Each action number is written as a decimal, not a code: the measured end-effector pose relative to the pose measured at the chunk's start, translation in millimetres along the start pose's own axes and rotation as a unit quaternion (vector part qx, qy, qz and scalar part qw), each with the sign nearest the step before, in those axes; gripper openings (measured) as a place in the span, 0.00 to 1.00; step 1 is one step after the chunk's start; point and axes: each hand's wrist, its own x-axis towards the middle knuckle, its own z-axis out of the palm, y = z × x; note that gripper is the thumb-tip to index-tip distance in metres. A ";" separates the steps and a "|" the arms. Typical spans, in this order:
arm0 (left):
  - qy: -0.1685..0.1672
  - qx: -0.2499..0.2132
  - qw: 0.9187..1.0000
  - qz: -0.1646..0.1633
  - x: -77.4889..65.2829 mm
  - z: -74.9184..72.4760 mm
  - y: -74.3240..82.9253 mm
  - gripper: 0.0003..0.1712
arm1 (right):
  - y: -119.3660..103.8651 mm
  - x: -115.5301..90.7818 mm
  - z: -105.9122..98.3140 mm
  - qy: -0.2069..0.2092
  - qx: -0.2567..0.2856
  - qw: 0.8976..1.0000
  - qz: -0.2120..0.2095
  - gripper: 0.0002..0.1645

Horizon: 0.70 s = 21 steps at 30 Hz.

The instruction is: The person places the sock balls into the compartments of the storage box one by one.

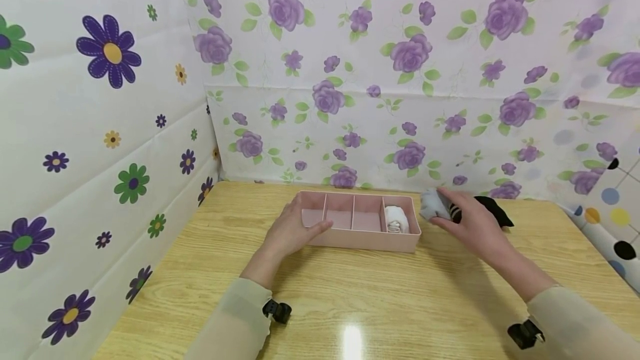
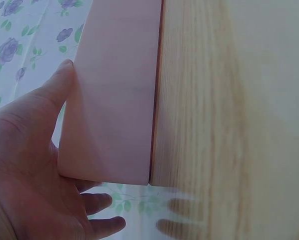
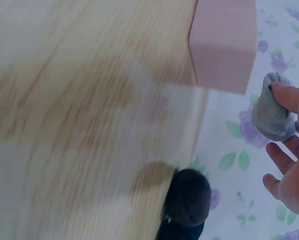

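Right hand (image 1: 475, 222) pinches a grey rolled cloth (image 1: 433, 205) between its thumb and fingertips, the other fingers spread loosely apart, and holds it up just beside the right end of a pink box (image 1: 367, 239). Left hand (image 1: 290, 231) grips the box at its opposite end, thumb over the front rim and fingers at the end wall. Three dividers part the box into four compartments, and a white rolled cloth (image 1: 396, 219) sits in the rightmost. Black cloth (image 1: 494, 210) (partly hidden behind the right hand in the head view) lies on the wooden table (image 1: 320, 304), near its back edge.
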 end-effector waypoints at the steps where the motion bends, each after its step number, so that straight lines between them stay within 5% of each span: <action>1: 0.001 0.000 1.000 0.001 0.2 0.3 -0.4 0.73 | -3.4 1.0 0.8 -0.001 0.005 1.000 -0.001 0.48; 21: 0.005 -0.003 1.000 0.002 -1.6 0.9 -0.7 0.73 | -53.6 29.8 36.1 -0.028 0.074 0.996 -0.043 0.47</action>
